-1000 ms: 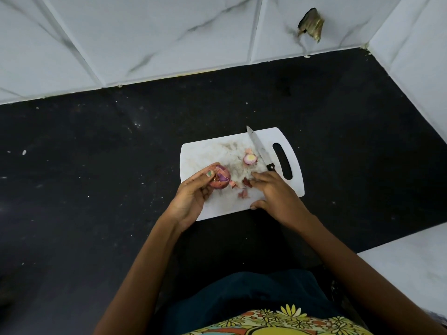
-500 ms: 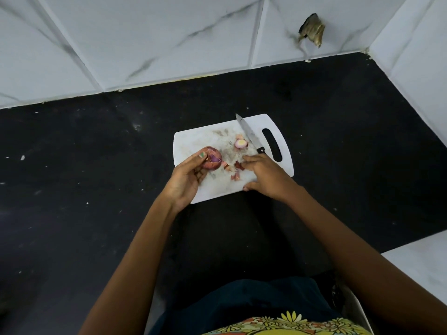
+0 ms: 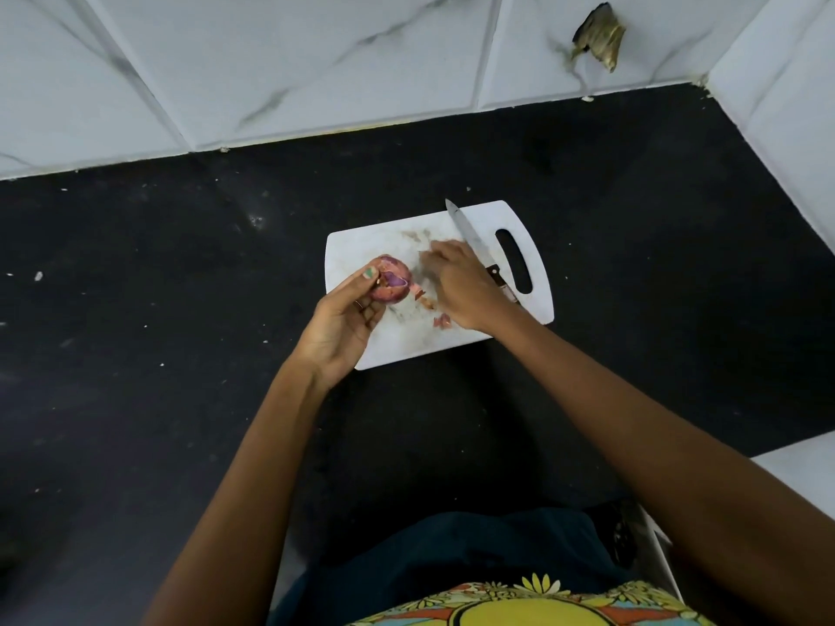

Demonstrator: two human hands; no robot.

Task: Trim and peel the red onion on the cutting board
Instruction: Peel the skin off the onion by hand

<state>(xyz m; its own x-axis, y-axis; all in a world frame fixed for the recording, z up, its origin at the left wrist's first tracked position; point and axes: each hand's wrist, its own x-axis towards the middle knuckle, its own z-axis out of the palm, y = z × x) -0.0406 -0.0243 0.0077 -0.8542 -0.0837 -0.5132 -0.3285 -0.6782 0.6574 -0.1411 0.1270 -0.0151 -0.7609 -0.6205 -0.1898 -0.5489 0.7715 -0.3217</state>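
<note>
A white plastic cutting board (image 3: pixel 452 336) with a slotted handle hole at its right end lies on a black, speckled table (image 3: pixel 180 354), roughly midway between the table's near edge and its far edge, where white marble-look wall tiles (image 3: pixel 316 61) rise. The left hand (image 3: pixel 343 318) holds the red onion (image 3: pixel 392 280) over the left part of the board: its fingers are curled under and around the bulb, and the thumb, with a greenish painted nail, presses on top. The onion is partly peeled, with glossy purple flesh showing in a patch among duller pink-brown skin; whether it rests on the board or is lifted just above it cannot be told. The right hand (image 3: pixel 461 286) is spread palm-down over the middle of the board, just to the right of the onion, its fingers extended and blurred, gripping nothing that can be seen. A kitchen knife (image 3: pixel 472 239) lies on the board beside that hand, between it and the handle hole, with the tip pointing towards the far edge of the board and the dark handle partly hidden under the wrist. Small reddish peel scraps (image 3: pixel 442 321) lie on the board near the right hand, towards the board's near edge. A broken hole (image 3: pixel 598 33) shows in the wall tile at the far right.
</note>
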